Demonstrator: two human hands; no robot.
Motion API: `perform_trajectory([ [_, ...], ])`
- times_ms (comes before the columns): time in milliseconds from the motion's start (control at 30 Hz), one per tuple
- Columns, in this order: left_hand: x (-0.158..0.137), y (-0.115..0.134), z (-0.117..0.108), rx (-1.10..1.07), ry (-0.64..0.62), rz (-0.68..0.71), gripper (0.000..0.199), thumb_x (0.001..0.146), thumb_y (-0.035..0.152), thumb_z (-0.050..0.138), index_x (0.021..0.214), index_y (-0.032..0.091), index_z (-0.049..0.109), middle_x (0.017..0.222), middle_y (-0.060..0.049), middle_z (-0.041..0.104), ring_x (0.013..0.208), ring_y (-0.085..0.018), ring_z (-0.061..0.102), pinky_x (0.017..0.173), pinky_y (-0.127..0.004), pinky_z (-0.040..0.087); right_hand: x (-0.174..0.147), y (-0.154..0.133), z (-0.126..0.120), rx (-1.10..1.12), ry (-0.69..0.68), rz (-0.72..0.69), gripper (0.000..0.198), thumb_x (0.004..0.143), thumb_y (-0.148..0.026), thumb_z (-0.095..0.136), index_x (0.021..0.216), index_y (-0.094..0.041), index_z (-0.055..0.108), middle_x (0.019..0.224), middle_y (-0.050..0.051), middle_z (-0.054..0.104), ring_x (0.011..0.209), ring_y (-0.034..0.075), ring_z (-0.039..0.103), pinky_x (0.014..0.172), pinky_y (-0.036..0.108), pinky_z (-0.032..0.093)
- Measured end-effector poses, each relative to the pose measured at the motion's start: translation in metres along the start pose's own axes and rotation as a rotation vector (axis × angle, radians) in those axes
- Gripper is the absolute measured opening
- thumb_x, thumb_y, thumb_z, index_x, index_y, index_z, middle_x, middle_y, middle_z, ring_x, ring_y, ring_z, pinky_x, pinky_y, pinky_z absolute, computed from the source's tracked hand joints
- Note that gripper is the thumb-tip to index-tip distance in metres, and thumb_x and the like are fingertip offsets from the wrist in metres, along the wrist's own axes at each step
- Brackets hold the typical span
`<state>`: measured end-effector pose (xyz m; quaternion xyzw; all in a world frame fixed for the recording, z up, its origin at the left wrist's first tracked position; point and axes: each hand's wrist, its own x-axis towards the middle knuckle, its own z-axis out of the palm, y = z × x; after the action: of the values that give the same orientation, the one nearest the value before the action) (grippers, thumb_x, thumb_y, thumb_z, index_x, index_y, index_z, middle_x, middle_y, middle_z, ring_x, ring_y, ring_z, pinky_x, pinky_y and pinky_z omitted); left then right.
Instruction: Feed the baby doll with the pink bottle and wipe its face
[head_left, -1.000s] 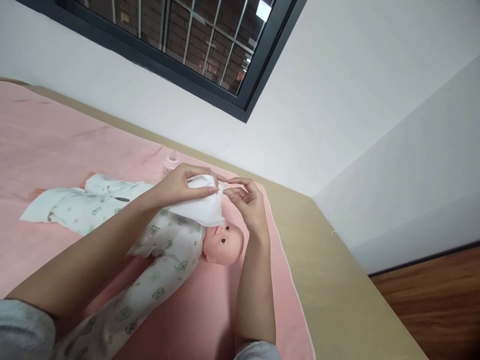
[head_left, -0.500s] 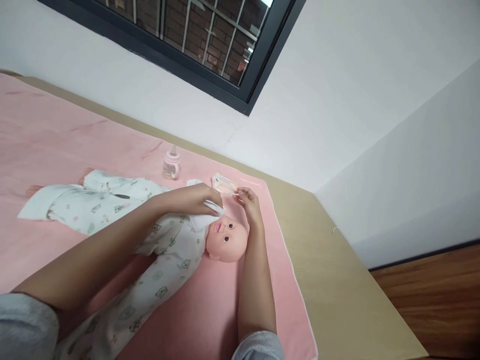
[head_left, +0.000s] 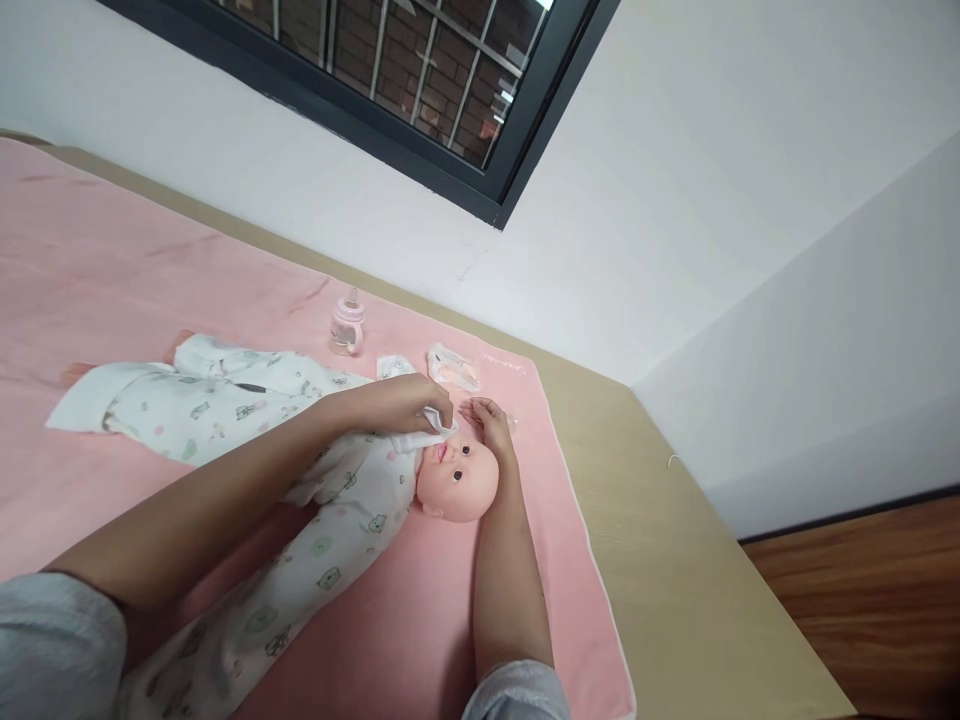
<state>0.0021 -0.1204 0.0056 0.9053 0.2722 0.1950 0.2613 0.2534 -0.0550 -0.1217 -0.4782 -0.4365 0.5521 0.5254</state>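
A baby doll (head_left: pixel 456 482) lies on its back, dressed in a white printed outfit (head_left: pixel 330 545), its bald head toward the right. My left hand (head_left: pixel 409 403) is closed on a white cloth (head_left: pixel 437 425) beside the doll's mouth and chin. The cloth's lower part drapes over the doll's neck, and the left fingertips are partly hidden. On the far side of the head, my right hand (head_left: pixel 489 424) has its fingers stretched toward the left hand, with nothing visible in them. My right wrist passes close by the crown of the head.
A pink-topped baby bottle (head_left: pixel 348 325) stands beyond the doll. Behind my hands lie a small packet (head_left: pixel 454 368) and a printed white cloth piece (head_left: pixel 394 367). A small clear object (head_left: pixel 512 422) is beside my right hand. Under everything is a pink mat (head_left: pixel 405 610) on a tan surface (head_left: pixel 645 540).
My right hand has drawn back from beside the packet toward the doll's head, and its fingers have straightened. My left hand still holds the white cloth, slightly nearer the face. The view has shifted slightly.
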Motion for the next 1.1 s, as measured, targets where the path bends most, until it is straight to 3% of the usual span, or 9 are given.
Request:
perform_trajectory([
  [933,-0.01,0.031,0.002,-0.042,-0.13,0.016,0.027,0.078,-0.003,0.062,0.085,0.019,0.076,0.09,0.001,0.075,0.086,-0.013,0.068,0.073,-0.018,0.045,0.002,0.005,-0.004,-0.03,-0.028,-0.023,0.032,0.066,-0.036,0.08,0.09,-0.019,0.066,0.091,0.004,0.075,0.091,0.018,0.071,0.096,0.034,0.052],
  [1100,-0.011,0.032,-0.001,-0.041,-0.078,0.021,0.031,0.078,-0.004,0.059,0.086,0.02,0.076,0.089,0.002,0.074,0.085,-0.013,0.067,0.073,-0.018,0.045,0.003,0.006,-0.003,-0.035,-0.014,-0.028,0.032,0.065,-0.036,0.08,0.088,-0.019,0.066,0.087,0.003,0.075,0.087,0.017,0.071,0.097,0.035,0.052],
])
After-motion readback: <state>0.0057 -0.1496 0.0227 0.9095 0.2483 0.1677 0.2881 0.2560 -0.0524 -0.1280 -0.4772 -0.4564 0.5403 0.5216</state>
